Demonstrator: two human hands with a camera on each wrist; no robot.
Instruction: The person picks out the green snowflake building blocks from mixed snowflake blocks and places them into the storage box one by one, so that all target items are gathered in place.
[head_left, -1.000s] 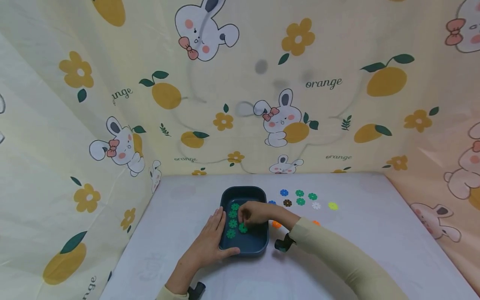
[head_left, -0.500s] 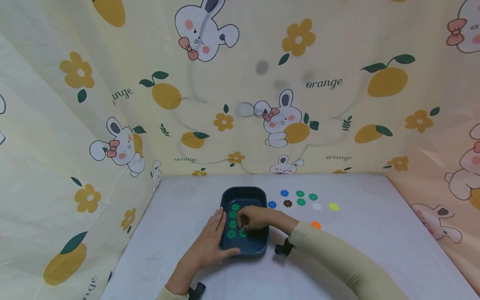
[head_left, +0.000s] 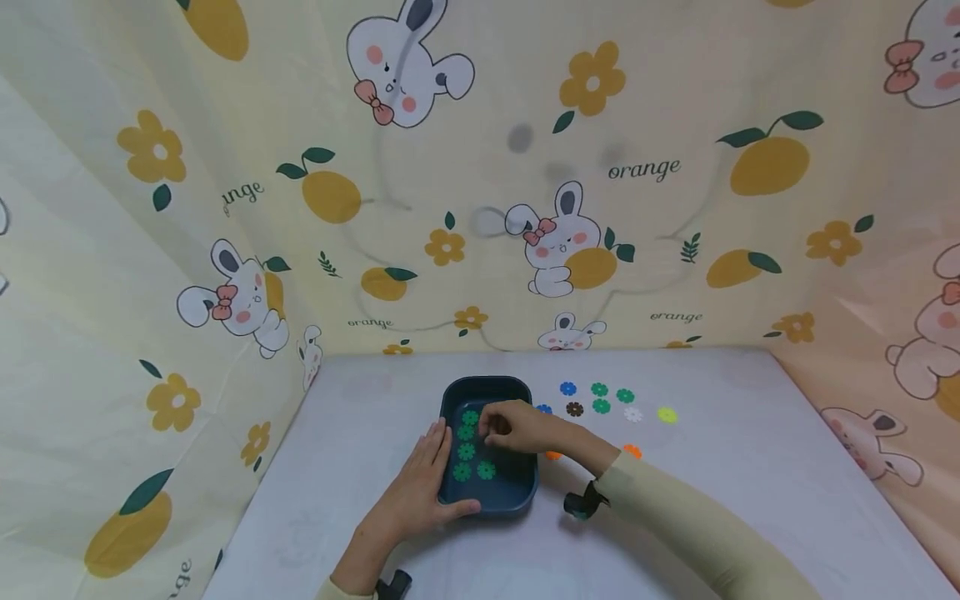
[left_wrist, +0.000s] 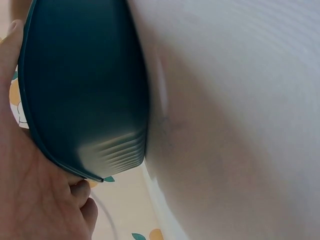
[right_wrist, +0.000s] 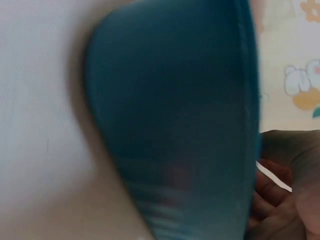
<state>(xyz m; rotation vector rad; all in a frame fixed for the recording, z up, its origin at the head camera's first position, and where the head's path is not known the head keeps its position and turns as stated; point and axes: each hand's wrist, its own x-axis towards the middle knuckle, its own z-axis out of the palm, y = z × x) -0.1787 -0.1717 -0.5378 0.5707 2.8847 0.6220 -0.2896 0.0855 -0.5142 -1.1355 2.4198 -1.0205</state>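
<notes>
A dark blue-green plastic tray (head_left: 517, 492) stands on the table, with several green flower-shaped discs (head_left: 462, 472) inside. Most of these lie in a column along its left side; one green disc (head_left: 486, 471) lies to the right of the nearest. My left hand (head_left: 415, 482) rests against the tray's left and near edges, fingers straight along the side and thumb at the near rim. Over the tray's right half, my right hand (head_left: 517, 425) hovers with loosely bent fingers and nothing visible between them. In the right wrist view, the tray wall (right_wrist: 175, 110) hides its inside.
Right of the tray lie loose flower discs: blue (head_left: 567, 388), green (head_left: 602, 406), brown (head_left: 574, 409), white (head_left: 633, 414), yellow (head_left: 667, 415) and orange (head_left: 632, 451). A printed cloth (head_left: 637, 250) hangs behind the table.
My right hand has let go of a green disc on the tray floor beside the column, then lifted slightly up and right. The left hand has kept its place on the tray.
</notes>
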